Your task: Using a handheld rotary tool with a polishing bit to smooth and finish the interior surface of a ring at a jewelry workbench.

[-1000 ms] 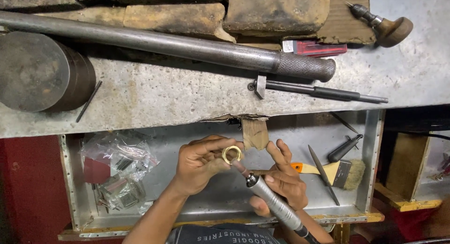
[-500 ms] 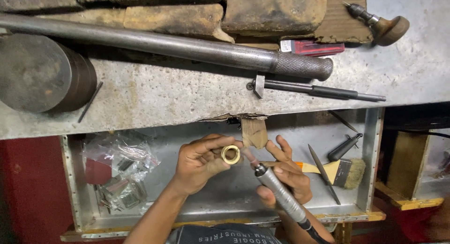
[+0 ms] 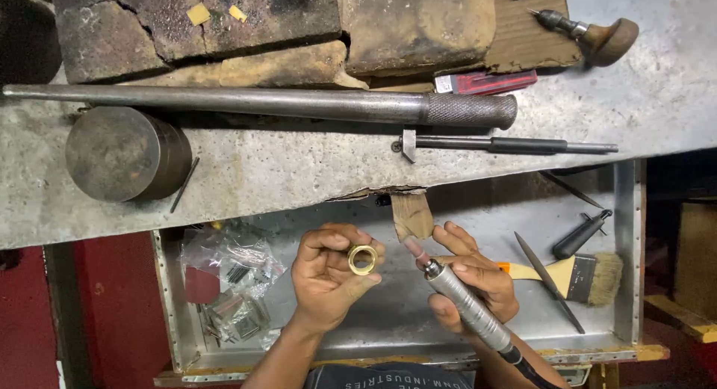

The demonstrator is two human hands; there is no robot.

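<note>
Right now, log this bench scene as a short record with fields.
left hand: pinches a brass ring in its fingertips
right hand: grips a rotary handpiece, tip apart from the ring
drawer tray: holds a paintbrush, a file, plastic bags
bench top: long steel mandrel, metal cylinder

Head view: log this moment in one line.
left hand: holds brass ring | right hand: holds rotary tool | tip beside ring, apart | over metal tray

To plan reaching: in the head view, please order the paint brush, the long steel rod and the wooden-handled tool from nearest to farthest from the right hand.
From the right hand:
1. paint brush, just right, in the tray.
2. long steel rod, above, on the bench.
3. wooden-handled tool, far top right.
</note>
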